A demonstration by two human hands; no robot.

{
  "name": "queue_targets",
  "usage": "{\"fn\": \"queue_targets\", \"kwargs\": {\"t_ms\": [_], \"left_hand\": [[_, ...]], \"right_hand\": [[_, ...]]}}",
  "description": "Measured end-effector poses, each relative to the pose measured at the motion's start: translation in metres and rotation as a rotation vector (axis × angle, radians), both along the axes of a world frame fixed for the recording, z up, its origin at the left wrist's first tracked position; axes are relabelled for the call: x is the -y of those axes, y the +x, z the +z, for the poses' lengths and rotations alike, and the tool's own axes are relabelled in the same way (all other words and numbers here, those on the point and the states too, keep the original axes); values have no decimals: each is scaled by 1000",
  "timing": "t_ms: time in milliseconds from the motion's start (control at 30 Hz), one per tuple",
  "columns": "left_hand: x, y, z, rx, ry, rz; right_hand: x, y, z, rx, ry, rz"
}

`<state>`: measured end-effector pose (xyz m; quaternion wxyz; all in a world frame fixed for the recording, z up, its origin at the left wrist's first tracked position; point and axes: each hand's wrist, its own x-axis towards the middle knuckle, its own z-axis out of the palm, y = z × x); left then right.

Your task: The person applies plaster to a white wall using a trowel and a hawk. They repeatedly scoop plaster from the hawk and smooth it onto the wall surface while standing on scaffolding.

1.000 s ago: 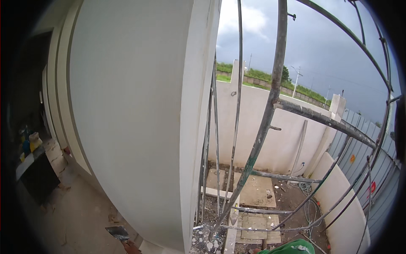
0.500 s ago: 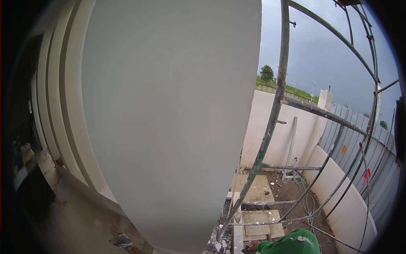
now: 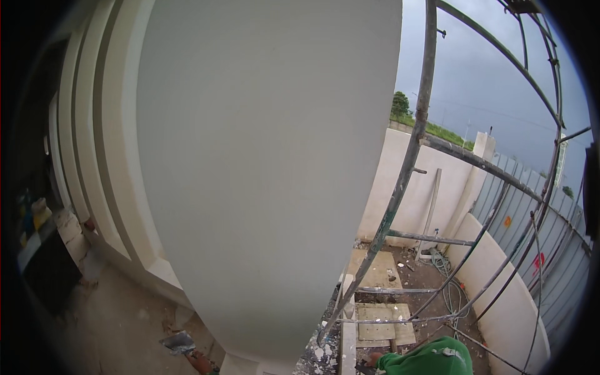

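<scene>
At the lower edge, left of the wall's foot, my left hand (image 3: 201,363) is closed around a putty knife. Its wide metal blade (image 3: 179,342) points left and catches the light. My right arm, in a green sleeve (image 3: 431,359) with a pale smear, comes in at the lower right. Only part of my right hand (image 3: 374,359) shows past the cuff, its fingers curled at a small dark object (image 3: 365,369) that the picture's edge cuts off. A tall, smooth grey wall panel (image 3: 262,175) stands between the two hands, and neither touches it.
Steel scaffolding (image 3: 400,206) rises right of the panel. Beyond it are boards (image 3: 382,322), a coiled hose (image 3: 455,284), a low pale wall (image 3: 500,269) and a corrugated metal fence (image 3: 569,250). Stepped mouldings (image 3: 112,125) run along the left, above a dusty floor (image 3: 119,319).
The view has shifted slightly, so the panel and scaffolding sit farther right. My left hand and the putty knife show higher in the picture. More of my right hand is visible.
</scene>
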<state>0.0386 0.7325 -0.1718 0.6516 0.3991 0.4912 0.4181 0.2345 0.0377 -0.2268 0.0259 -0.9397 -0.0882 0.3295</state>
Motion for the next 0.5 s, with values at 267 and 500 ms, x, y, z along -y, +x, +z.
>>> {"fn": "queue_targets", "kwargs": {"t_ms": [267,500], "left_hand": [[12,6,11,28,-62,-23],[28,9,31,-88,-26,-12]], "right_hand": [[7,-4,6,-25,-20,5],[3,2,4,-32,-12,25]]}}
